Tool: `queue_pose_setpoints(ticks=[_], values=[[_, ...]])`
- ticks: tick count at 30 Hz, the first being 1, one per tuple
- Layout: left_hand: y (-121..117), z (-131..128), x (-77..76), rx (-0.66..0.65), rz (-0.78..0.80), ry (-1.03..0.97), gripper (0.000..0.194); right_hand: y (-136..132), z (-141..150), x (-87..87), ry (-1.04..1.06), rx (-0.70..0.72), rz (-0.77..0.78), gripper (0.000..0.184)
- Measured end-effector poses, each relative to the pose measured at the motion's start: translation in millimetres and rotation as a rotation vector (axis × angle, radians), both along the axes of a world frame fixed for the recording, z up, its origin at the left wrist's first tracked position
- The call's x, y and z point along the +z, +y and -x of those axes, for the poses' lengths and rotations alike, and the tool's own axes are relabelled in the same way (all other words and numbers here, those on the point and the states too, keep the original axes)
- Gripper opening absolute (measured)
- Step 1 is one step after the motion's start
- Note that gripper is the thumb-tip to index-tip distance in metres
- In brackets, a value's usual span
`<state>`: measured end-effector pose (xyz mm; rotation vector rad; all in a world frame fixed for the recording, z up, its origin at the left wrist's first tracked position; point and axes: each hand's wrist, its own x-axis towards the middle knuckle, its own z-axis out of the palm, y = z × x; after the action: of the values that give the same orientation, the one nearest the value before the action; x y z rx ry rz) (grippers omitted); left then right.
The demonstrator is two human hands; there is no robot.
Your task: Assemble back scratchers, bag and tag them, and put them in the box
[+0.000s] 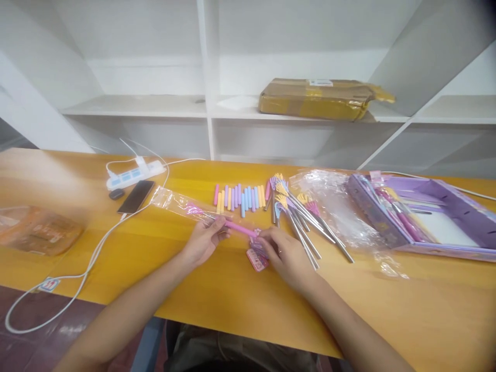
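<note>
My left hand [204, 238] pinches a clear plastic sleeve [179, 202] that lies slanted on the yellow table [217, 289], with a pink-handled stick [236, 227] inside it. My right hand [284, 253] has its fingers closed at the sleeve's pink header card [256, 258]. Just behind my hands lies a row of pastel handle tubes [241, 197]. To the right of them is a heap of metal sticks with small coloured hand-shaped ends [300, 217].
A purple box [457, 219] with packed items and crumpled clear plastic [341, 206] sit at the right. A power strip [134, 174], a phone [135, 197] and a white cable [89, 263] lie at the left, beside an orange bag [36, 230]. A cardboard parcel [321, 98] rests on the white shelf behind.
</note>
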<state>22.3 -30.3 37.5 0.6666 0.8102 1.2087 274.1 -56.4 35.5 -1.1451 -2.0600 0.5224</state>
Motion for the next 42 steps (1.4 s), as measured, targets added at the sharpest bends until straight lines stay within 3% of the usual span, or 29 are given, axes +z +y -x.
queue_pose_setpoints(ticks=[9,16,20,24,27,31,37,42], values=[[0,1,4.2,-0.042,-0.015,0.017,0.043,-3,-2,12.4,0.078,0.107,0.057,0.016],[-2,2,5.1,-0.072,-0.032,0.045,0.041,-3,2,13.1,0.204,0.148,0.175,0.023],[-3,1,3.4,-0.093,-0.041,0.071,0.041,-6,8,16.0,0.349,0.176,0.347,0.02],[-4,0,1.4,-0.127,-0.043,0.097,0.04,-10,11,17.3,0.495,0.22,0.565,0.039],[-4,-1,2.2,-0.153,-0.055,0.119,0.039,-9,10,15.1,0.561,0.258,0.653,0.042],[-5,-1,4.7,-0.179,-0.074,0.156,0.041,-6,6,14.6,0.551,0.313,0.669,0.036],[-4,-1,3.1,-0.187,-0.075,0.164,0.043,-8,4,19.0,0.43,0.286,0.582,0.034],[-5,-1,1.0,-0.192,-0.084,0.173,0.039,-9,7,18.7,0.468,0.295,0.595,0.034]])
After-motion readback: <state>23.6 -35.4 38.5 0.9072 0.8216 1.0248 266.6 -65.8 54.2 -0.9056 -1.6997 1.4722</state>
